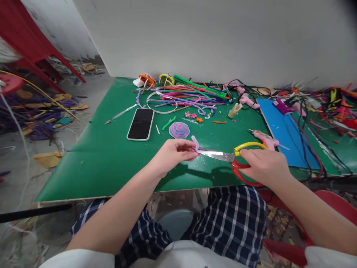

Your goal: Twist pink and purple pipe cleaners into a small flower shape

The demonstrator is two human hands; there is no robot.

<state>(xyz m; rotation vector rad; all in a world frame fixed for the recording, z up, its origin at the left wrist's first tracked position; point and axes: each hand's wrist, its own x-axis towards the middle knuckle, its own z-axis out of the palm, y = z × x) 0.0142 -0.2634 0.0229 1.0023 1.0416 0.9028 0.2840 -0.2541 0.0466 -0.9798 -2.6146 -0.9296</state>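
Observation:
My left hand (174, 153) pinches a short pink pipe cleaner piece (195, 142) above the green table (111, 163). My right hand (264, 165) grips scissors (223, 155) with one yellow and one red handle. Their metal blades point left and meet the pink piece at my left fingertips. A round pink-and-blue woven disc (179, 130) lies on the table just beyond my left hand.
A black phone (141, 124) lies left of the disc. A heap of coloured pipe cleaners (192, 95) covers the table's back. Pink glue guns (266, 139) and cables lie right, by a blue sheet (284, 130). Scraps litter the floor on the left.

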